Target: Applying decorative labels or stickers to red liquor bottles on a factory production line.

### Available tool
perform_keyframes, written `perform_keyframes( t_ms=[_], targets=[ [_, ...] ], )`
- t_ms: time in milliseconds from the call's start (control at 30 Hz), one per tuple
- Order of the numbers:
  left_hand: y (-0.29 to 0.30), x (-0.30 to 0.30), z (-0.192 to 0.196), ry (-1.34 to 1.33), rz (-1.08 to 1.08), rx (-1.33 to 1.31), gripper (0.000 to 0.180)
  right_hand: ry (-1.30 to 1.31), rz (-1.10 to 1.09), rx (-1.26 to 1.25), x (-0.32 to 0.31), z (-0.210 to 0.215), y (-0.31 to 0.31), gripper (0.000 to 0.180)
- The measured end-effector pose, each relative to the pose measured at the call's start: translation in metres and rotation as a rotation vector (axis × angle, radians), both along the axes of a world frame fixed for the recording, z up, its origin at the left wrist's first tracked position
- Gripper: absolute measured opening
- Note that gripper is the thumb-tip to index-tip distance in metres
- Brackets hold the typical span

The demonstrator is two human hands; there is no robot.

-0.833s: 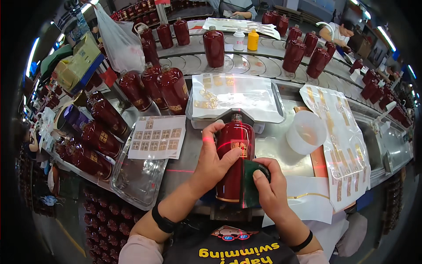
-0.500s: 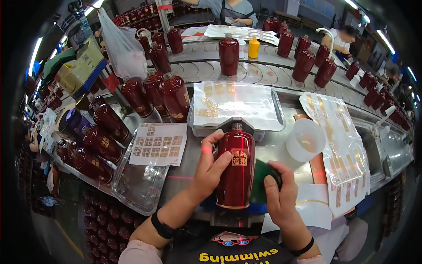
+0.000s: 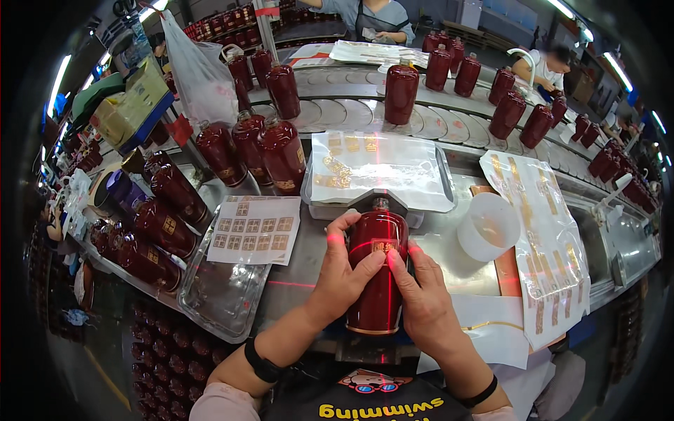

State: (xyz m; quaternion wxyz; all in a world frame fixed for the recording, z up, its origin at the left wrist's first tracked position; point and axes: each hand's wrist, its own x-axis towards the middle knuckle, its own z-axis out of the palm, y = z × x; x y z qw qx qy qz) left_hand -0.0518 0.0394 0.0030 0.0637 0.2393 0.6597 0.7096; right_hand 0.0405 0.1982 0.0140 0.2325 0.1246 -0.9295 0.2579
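Observation:
A dark red glossy bottle (image 3: 373, 305) stands in front of me, its neck against a dark angled stop (image 3: 379, 196) on the bench. My left hand (image 3: 344, 274) wraps its left side, thumb lying across the front. From the right, my right hand (image 3: 428, 298) grips it too, with the thumb pressed beside a square gold label (image 3: 383, 246). Both thumbs partly cover that label. Red laser lines cross the bottle and my fingers.
Label sheets lie on a metal tray (image 3: 446, 184), left on a white sheet (image 3: 253, 231), and right on a long sheet (image 3: 537, 245). A white tub (image 3: 489, 226) stands at right. Bottles (image 3: 281, 151) crowd the left; a conveyor (image 3: 337, 116) runs behind, with co-workers beyond.
My right hand has let go of a dark green pad, now out of sight, and closed on the bottle's right side. My left thumb moved onto the label. Conveyor bottles shifted right.

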Motion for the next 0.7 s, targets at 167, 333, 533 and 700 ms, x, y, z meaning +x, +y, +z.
perform_keyframes(
  t_ms=[167,333,533,700],
  targets=[
    [0.0001,-0.0007,-0.0034,-0.039,-0.02,0.029,0.068,0.023,0.005,-0.01,-0.0001,-0.0005,0.0003,0.069],
    [0.0016,-0.001,0.0029,-0.007,-0.001,0.025,0.066,0.019,0.012,-0.007,-0.0016,0.0014,0.0016,0.068],
    [0.0044,-0.0052,0.0046,0.005,0.028,-0.027,0.066,0.014,-0.006,0.035,-0.0057,0.0034,0.0021,0.068],
    [0.0035,-0.003,0.0043,0.031,0.036,-0.034,0.067,0.014,-0.004,0.04,-0.0032,0.0037,0.0018,0.068]
  ],
)
